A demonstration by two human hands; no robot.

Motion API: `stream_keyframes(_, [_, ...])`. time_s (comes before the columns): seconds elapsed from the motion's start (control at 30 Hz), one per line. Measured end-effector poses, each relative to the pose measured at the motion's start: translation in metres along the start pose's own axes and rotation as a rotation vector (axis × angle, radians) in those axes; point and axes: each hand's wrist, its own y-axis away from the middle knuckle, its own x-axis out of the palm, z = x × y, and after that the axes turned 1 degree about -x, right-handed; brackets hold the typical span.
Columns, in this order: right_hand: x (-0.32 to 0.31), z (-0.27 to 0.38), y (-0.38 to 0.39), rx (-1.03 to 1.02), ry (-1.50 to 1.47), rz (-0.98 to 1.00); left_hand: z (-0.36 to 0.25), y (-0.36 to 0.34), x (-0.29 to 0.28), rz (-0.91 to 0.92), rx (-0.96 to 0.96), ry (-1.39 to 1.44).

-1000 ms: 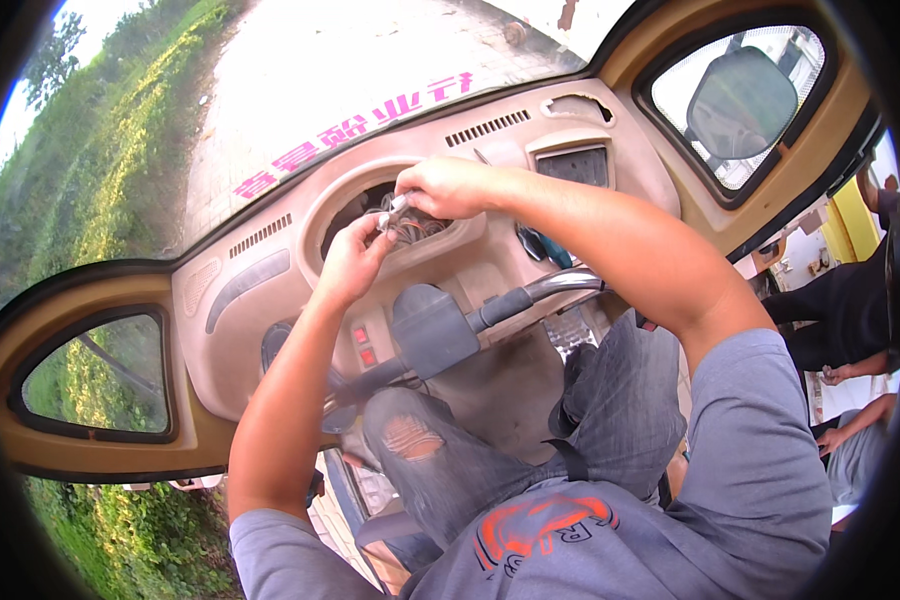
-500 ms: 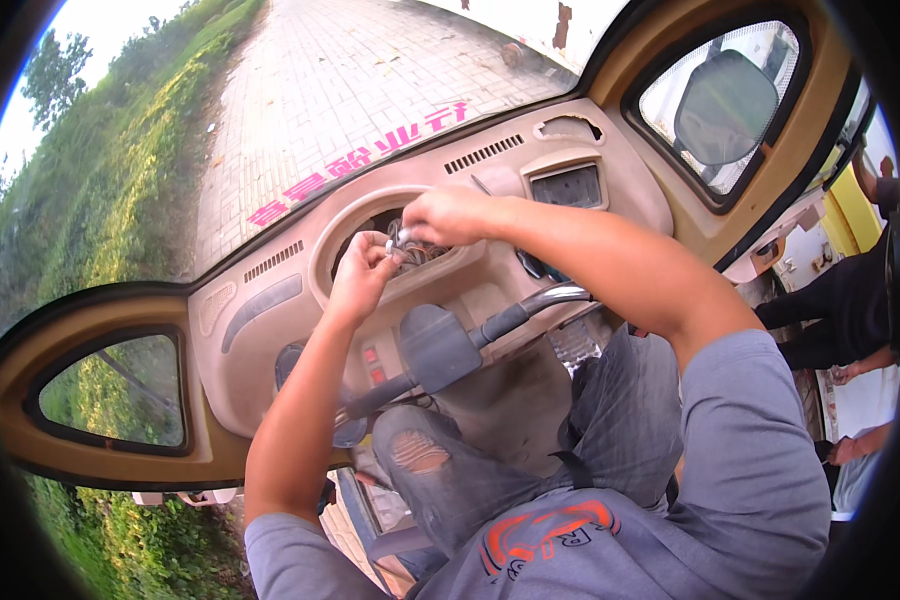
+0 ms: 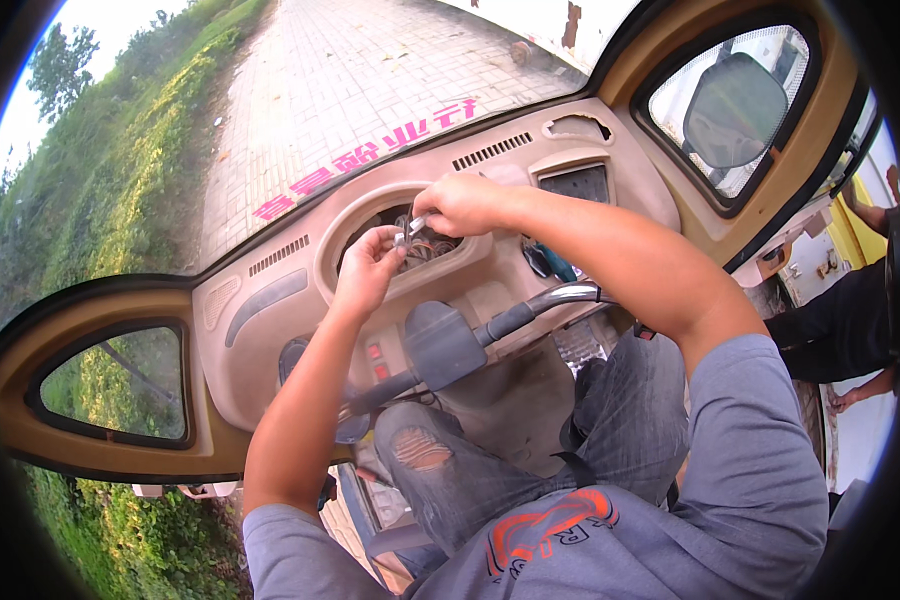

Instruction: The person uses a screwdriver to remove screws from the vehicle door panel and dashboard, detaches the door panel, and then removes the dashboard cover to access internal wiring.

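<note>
Both of my hands are over the oval opening in the beige dashboard [image 3: 510, 260], where a tangle of wires [image 3: 435, 246] shows. My left hand [image 3: 368, 270] is closed in a pinch on a small white wire connector [image 3: 400, 239] at the opening's left side. Just up and to the right, my right hand [image 3: 462, 205] pinches another small whitish connector [image 3: 418, 225] between thumb and fingers. The two pieces are close together; whether they touch is too small to tell. Fingers partly cover the wires.
Below the opening stands a handlebar with a dark centre pad [image 3: 440, 345] and a chrome right end [image 3: 565, 295]. A teal-and-black object [image 3: 550, 262] sits in a dashboard recess. Past the windscreen is a paved path [image 3: 330, 80]. A person in dark clothes [image 3: 840, 325] stands at the right.
My right hand has shifted slightly up, so its fingers no longer crowd my left fingertips and both white pieces show better. The person at the right has moved a little.
</note>
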Motion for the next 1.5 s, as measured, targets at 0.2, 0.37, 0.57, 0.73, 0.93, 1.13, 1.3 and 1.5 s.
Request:
stream_keyframes(0.2, [-0.004,0.003,0.003,-0.061,-0.016,0.028,0.006,-0.003,-0.004,0.0,0.01,0.016])
stream_keyframes(0.37, [-0.009,0.011,0.005,-0.056,-0.006,0.086,0.005,0.0,0.0,-0.053,0.016,-0.1])
stream_keyframes(0.57, [-0.002,0.007,0.002,-0.029,-0.005,0.089,0.003,0.001,0.0,-0.05,0.037,-0.198])
stream_keyframes(0.73, [0.0,0.011,-0.001,0.074,0.018,0.138,0.004,0.0,0.0,0.008,0.076,-0.307])
stream_keyframes(0.93, [0.007,-0.015,-0.008,0.027,-0.19,0.002,-0.001,-0.003,-0.006,-0.027,-0.024,-0.139])
stream_keyframes(1.13, [0.009,-0.019,-0.007,0.306,-0.878,0.346,-0.004,0.002,0.003,0.023,-0.048,0.17])
stream_keyframes(1.3, [0.019,-0.021,-0.001,0.297,-1.0,0.454,-0.008,0.004,0.008,0.075,-0.045,0.123])
stream_keyframes(1.5, [0.025,-0.02,0.001,0.335,-0.891,0.378,-0.004,0.004,0.015,-0.001,0.083,-0.001])
